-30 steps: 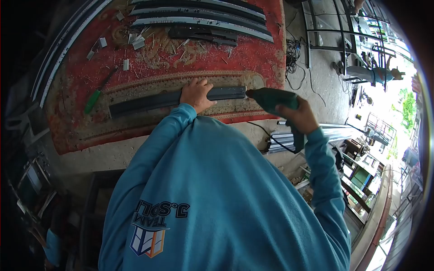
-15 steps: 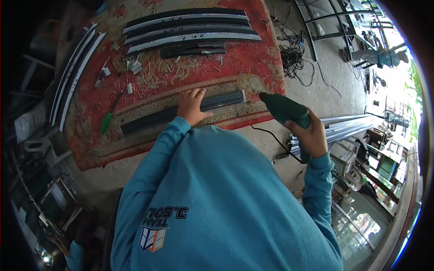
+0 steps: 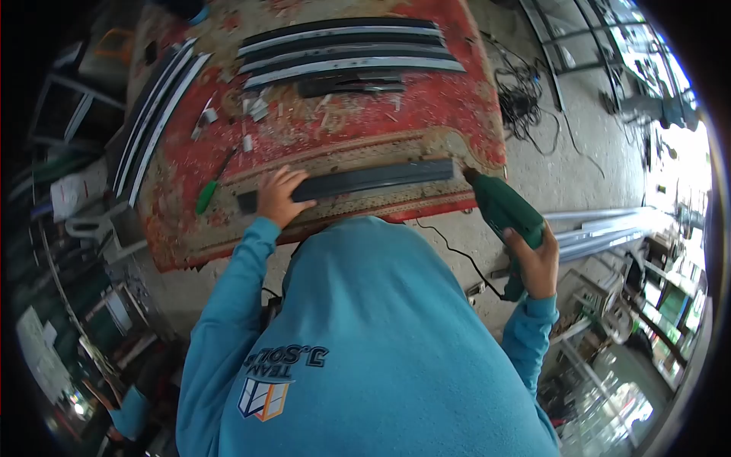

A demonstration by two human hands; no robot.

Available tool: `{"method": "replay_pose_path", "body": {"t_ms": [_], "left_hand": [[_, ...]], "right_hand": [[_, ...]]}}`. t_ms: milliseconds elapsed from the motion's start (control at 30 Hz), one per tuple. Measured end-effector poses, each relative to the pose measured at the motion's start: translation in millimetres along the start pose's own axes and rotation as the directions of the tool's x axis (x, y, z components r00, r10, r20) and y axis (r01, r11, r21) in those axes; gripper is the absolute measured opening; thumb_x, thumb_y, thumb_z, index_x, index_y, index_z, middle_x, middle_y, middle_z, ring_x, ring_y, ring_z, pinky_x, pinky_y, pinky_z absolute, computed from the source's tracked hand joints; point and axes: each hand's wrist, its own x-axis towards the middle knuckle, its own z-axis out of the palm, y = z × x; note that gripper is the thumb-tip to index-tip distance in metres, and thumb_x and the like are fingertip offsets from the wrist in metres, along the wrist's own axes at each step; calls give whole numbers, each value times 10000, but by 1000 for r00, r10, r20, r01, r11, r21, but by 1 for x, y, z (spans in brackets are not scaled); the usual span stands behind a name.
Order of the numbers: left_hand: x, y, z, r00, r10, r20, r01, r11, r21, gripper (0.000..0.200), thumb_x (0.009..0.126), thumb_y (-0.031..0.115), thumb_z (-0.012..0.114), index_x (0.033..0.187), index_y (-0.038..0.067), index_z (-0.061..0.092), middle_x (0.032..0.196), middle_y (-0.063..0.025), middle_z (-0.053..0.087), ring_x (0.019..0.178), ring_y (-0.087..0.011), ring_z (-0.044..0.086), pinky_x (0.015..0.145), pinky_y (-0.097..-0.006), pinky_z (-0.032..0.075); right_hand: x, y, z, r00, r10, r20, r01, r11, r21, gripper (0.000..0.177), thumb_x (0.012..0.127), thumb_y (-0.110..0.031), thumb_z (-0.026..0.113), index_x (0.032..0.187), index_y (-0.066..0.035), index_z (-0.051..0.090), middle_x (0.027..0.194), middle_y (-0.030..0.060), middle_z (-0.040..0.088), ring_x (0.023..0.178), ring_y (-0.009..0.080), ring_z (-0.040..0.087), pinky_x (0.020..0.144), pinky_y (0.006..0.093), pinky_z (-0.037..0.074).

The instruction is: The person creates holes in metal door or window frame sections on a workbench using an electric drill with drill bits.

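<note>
Profile bar [image 3: 381, 178] lies lengthwise on the near edge of the red carpet [image 3: 442, 107]. Left hand [image 3: 279, 196] rests on its left part, fingers spread flat, not clenched. Right hand [image 3: 537, 263] is clenched round the green drill [image 3: 499, 207], whose tip sits just beside the bar's right end.

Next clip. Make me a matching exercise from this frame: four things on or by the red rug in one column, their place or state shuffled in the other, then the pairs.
Things
1. green drill
2. dark bar
3. green-handled screwdriver
4. long profiles

Place or state
A. lies on the rug, left of the left hand
B. stacked at the rug's far edge
C. gripped in the right hand, tip near the bar's end
D. under the left hand at one end

Pairs: 1-C, 2-D, 3-A, 4-B
</note>
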Motion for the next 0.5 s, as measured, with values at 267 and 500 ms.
{"method": "replay_pose_path", "body": {"t_ms": [267, 500], "left_hand": [[50, 90, 64, 998, -8, 67, 17, 990, -141, 720, 906, 558, 736, 1478, 158, 558, 1566, -103, 476, 1497, -365, 360, 1241, -643, 238], [61, 100, 51, 994, 8, 105, 2, 995, -98, 613, 925, 508, 705, 1410, 148, 596, 1489, -69, 541, 1342, -371, 485, 1160, -569, 344]], "right_hand": [[-31, -54, 42, 989, -147, 15, 147, 989, -24, 473, 867, -252, 818, 1203, 42, 662, 929, 100, 722, 718, 131, 653, 625, 266, 515], [-36, -121, 128, 918, -258, 300, 314, 936, -157, 591, 843, -237, 825, 1311, 57, 613, 1065, 127, 745, 987, 211, 689, 904, 351, 534]]}}
